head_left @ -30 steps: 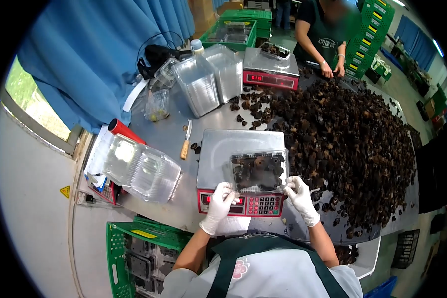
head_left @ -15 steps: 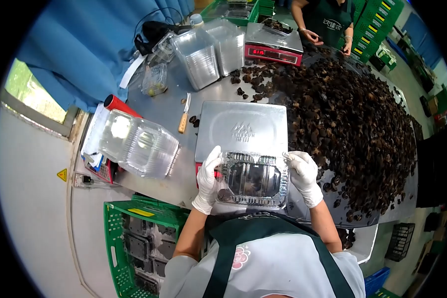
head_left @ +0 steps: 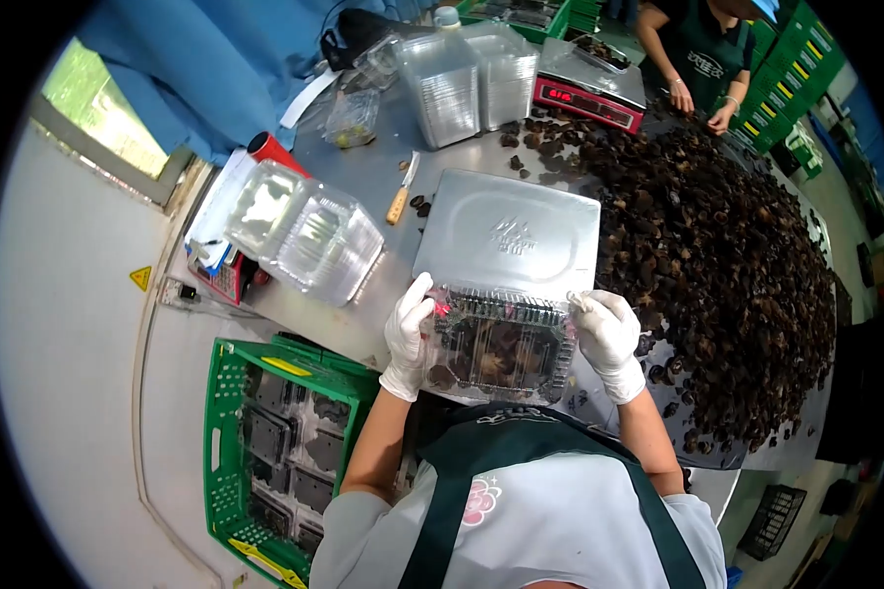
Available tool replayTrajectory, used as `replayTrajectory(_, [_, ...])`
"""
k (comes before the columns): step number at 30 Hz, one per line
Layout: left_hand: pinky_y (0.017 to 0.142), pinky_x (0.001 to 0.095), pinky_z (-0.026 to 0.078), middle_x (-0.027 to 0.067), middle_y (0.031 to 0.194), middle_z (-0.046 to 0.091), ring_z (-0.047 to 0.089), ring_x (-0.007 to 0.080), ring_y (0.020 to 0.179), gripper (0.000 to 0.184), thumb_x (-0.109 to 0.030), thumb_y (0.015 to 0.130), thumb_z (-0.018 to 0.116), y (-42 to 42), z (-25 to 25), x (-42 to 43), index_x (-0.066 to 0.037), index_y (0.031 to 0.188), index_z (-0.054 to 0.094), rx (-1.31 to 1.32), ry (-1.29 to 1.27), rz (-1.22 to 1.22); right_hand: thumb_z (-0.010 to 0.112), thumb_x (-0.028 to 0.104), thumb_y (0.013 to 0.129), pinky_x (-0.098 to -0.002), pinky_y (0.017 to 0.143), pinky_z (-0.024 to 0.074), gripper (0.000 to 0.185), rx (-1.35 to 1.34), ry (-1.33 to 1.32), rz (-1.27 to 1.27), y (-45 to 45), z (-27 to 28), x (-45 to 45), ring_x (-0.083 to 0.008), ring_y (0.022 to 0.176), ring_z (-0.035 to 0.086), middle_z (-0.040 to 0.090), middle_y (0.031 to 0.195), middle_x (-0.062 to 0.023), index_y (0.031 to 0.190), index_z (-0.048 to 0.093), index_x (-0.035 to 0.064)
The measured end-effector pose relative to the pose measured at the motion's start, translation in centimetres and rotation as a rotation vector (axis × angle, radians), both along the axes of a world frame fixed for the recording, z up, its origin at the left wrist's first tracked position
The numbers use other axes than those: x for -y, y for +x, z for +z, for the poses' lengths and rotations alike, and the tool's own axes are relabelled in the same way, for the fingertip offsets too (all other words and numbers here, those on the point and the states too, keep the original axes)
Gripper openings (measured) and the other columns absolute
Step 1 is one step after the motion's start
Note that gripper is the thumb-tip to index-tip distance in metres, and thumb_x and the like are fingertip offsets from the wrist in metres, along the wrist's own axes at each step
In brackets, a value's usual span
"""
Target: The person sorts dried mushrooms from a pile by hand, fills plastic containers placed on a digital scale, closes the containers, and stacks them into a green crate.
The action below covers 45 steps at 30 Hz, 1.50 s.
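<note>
In front of my chest is a clear plastic clamshell box [head_left: 501, 346], its lid over dark, wrinkled pieces that look like wood ear mushrooms. My left hand [head_left: 409, 334], in a white glove, grips the box at its far left corner. At the far right corner my gloved right hand [head_left: 607, 339] has its fingers closed on the rim. Just beyond the box is a scale with a bare metal plate [head_left: 509, 234]; the box hides most of its red front.
A heap of dark mushrooms [head_left: 727, 265] covers the table's right side. Stacked clear boxes [head_left: 442, 88], open clamshells [head_left: 309, 236] and a wooden-handled knife [head_left: 399, 200] lie to the left. A green crate [head_left: 228, 442] holds filled boxes. Across the table, a co-worker [head_left: 702, 69] stands by another scale [head_left: 589, 86].
The view has turned, so the table's things appear shifted right and up. Both hands keep their hold on the box, whose far edge now looks tilted. The co-worker's hands have moved closer together.
</note>
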<state>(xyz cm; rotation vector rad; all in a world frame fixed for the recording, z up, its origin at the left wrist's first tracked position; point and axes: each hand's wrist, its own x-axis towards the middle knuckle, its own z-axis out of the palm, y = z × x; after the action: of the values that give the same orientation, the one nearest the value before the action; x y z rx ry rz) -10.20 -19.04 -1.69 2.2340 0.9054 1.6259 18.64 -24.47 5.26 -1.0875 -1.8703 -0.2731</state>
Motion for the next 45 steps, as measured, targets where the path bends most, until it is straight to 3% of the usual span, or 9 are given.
replayTrajectory(4, [0.084,0.0403,0.052,0.0236,0.122,0.056,0.061,0.0361,0.099,0.033,0.002,0.083,0.058,-1.2,-0.2,1.2,-0.005,0.113,0.046,-0.027,-0.046,0.141,0.067,-0.004,0.070,-0.0309,0.059,0.0547,0.025,-0.775,-0.766,0.084,-0.9,0.1,0.9,-0.0236,0.074,0.066,0.064,0.087,-0.0162,0.091,0.061,0.0077])
replayTrajectory(7, [0.085,0.0405,0.052,0.0234,0.121,0.056,0.061,0.0365,0.100,0.033,0.003,0.084,0.057,-1.9,-0.4,2.1,-0.005,0.113,0.045,0.014,-0.090,0.183,0.069,-0.007,0.068,-0.0304,0.064,0.0560,0.029,-0.040,-0.001,0.145,-1.0,0.6,-0.3,-0.0250,0.078,0.066,0.063,0.094,-0.0157,0.090,0.060,0.0102])
replayTrajectory(12, [0.086,0.0403,0.052,0.0234,0.121,0.056,0.061,0.0365,0.101,0.030,0.005,0.084,0.057,-3.0,2.1,3.2,-0.004,0.110,0.045,-0.080,0.175,0.289,0.069,-0.008,0.066,-0.0303,0.065,0.0560,0.030,-0.036,-0.012,0.233,-2.6,2.3,-0.6,-0.0252,0.080,0.066,0.063,0.093,-0.0153,0.088,0.059,0.0101])
replayTrajectory(18, [0.086,0.0387,0.053,0.0219,0.120,0.057,0.062,0.0342,0.103,0.029,0.005,0.084,0.058,-5.7,0.4,4.8,-0.004,0.110,0.047,0.037,-0.203,0.352,0.070,-0.009,0.064,-0.0325,0.059,0.0531,0.032,-0.007,-0.006,0.293,-4.6,2.2,-1.5,-0.0258,0.077,0.064,0.063,0.092,-0.0136,0.086,0.058,0.0104])
replayTrajectory(20, [0.086,0.0371,0.053,0.0211,0.120,0.058,0.062,0.0324,0.103,0.029,0.002,0.084,0.059,-6.2,3.0,4.7,-0.003,0.111,0.050,-0.087,0.141,0.339,0.069,-0.010,0.060,-0.0333,0.058,0.0499,0.037,-0.076,-0.022,0.313,-5.8,1.6,-2.1,-0.0243,0.072,0.063,0.063,0.089,-0.0093,0.087,0.059,0.0122])
replayTrajectory(26, [0.104,0.0345,0.039,0.0167,0.138,0.046,0.046,0.0309,0.127,0.046,-0.012,0.083,0.059,-6.7,3.5,9.0,-0.003,0.128,0.051,0.067,-0.477,0.334,0.065,-0.013,0.066,-0.0311,0.058,0.0479,0.025,-0.209,-0.381,0.303,-8.3,-3.2,-0.8,-0.0225,0.068,0.059,0.068,0.087,-0.0078,0.076,0.053,0.0079])
replayTrajectory(33, [0.111,0.0308,0.031,0.0160,0.143,0.040,0.040,0.0278,0.132,0.054,0.001,0.084,0.055,-6.2,3.8,13.2,-0.004,0.137,0.044,0.154,-0.470,0.314,0.064,-0.013,0.069,-0.0300,0.067,0.0514,0.025,-0.257,-0.475,0.343,-10.5,-3.2,0.1,-0.0198,0.079,0.066,0.069,0.092,-0.0055,0.074,0.050,0.0063])
replayTrajectory(40, [0.101,0.0348,0.043,0.0202,0.133,0.050,0.054,0.0344,0.118,0.045,-0.021,0.091,0.056,-7.9,3.1,11.3,-0.005,0.133,0.050,0.034,-0.356,0.462,0.067,-0.012,0.065,-0.0298,0.059,0.0492,0.028,-0.111,-0.227,0.411,-10.3,-2.7,-2.0,-0.0206,0.071,0.061,0.071,0.097,-0.0027,0.075,0.051,0.0091])
replayTrajectory(45, [0.092,0.0347,0.048,0.0185,0.130,0.053,0.060,0.0328,0.107,0.040,-0.010,0.090,0.055,-7.6,3.1,11.2,-0.010,0.130,0.053,-0.134,-0.053,0.585,0.070,-0.010,0.057,-0.0309,0.064,0.0522,0.027,-0.078,-0.162,0.435,-9.4,-1.9,-1.9,-0.0237,0.074,0.064,0.070,0.094,-0.0101,0.074,0.057,0.0076])
